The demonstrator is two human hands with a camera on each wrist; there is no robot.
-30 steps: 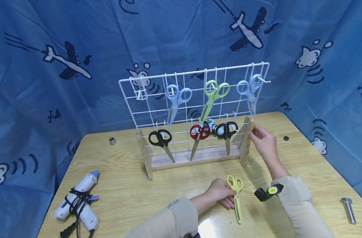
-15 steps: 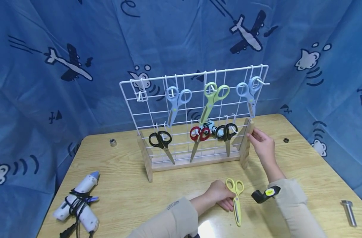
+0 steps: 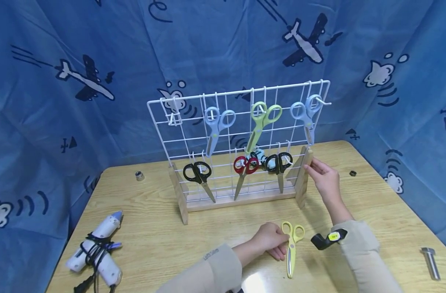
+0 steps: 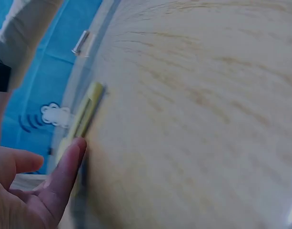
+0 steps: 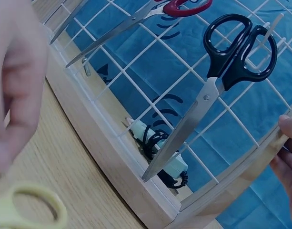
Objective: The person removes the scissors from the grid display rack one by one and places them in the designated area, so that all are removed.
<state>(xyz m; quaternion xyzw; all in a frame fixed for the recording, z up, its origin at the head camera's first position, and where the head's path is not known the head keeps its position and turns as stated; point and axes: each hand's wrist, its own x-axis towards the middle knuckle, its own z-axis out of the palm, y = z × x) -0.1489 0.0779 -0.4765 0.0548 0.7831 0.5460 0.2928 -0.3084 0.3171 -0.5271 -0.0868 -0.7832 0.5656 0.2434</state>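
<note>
My left hand (image 3: pixel 271 240) pinches yellow scissors (image 3: pixel 291 253) between thumb and fingers, in front of the rack, handles pointing away and blade end toward me. In the left wrist view the yellow scissors (image 4: pixel 91 107) appear just above the tabletop. My right hand (image 3: pixel 324 179) grips the right wooden post (image 3: pixel 302 179) of a white wire rack (image 3: pixel 241 134); some of its fingers are hidden behind the post. On the rack's upper row hang blue scissors (image 3: pixel 216 126), green scissors (image 3: pixel 260 124) and more blue scissors (image 3: pixel 306 116). Below hang black scissors (image 3: pixel 198 174), red-handled scissors (image 3: pixel 243 171) and further black scissors (image 3: pixel 280 169).
An upper-left hook (image 3: pixel 174 118) bears nothing. A white glue gun (image 3: pixel 102 244) wrapped in black cord lies at left. A metal nut (image 3: pixel 139 176), a dark nut (image 3: pixel 353 173) and a bolt (image 3: pixel 431 262) lie about. A pale green corded tool (image 5: pixel 160 148) sits behind the rack.
The yellow scissors have turned slightly in my left hand: their handles shifted right and the blade end swung left. My right hand stays on the post. The head view has tipped slightly upward.
</note>
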